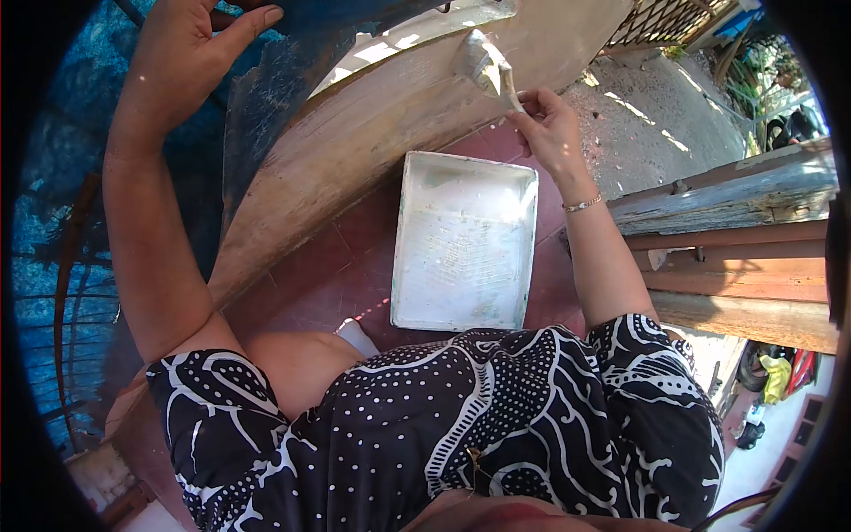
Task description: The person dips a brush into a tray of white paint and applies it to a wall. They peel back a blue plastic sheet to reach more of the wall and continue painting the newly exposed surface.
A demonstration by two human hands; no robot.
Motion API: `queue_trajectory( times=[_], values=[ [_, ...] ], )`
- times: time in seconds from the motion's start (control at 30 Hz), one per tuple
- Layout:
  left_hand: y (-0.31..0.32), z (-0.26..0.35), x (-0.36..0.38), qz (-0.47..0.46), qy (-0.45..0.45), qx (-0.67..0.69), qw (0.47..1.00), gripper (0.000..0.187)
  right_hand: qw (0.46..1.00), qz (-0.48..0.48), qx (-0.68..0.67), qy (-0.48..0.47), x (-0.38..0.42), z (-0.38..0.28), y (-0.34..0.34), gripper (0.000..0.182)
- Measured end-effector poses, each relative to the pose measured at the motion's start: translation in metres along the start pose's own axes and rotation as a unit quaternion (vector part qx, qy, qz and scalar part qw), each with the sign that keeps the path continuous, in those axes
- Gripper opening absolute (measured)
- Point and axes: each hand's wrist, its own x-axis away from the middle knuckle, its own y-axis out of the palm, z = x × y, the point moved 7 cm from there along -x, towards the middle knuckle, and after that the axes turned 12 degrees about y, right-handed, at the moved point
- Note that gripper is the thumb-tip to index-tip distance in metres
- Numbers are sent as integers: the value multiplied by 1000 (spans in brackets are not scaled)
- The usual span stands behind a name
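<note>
Currently the right hand (551,133) grips one brush (486,71) near one tray (465,248); whether the left hand (182,58) is closed I cannot tell.

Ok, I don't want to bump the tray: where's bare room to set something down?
Tiled floor left of the tray, between wall and leg, is the best bare patch. Concrete beyond the right hand, between wall and planks, looks open too. It's tight right of the tray, beside the forearm, and along its near edge, against the dress.
</note>
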Motion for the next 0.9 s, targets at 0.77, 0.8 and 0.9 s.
queue_trajectory(
  times=[0.77, 0.8, 0.9],
  values=[
    [8, -42, 5, -53, 29, 66, 996, 7, 953, -250, 79, -149, 77, -54, 157, 27],
    [6, -40, 5, -46, 44, 64, 996, 8, 957, -229, 95, -154, 65, -53, 138, 24],
    [5, -38, 6, -38, 64, 52, 996, 8, 984, -166, 33, -53, 30, -38, 69, 15]
  ],
)
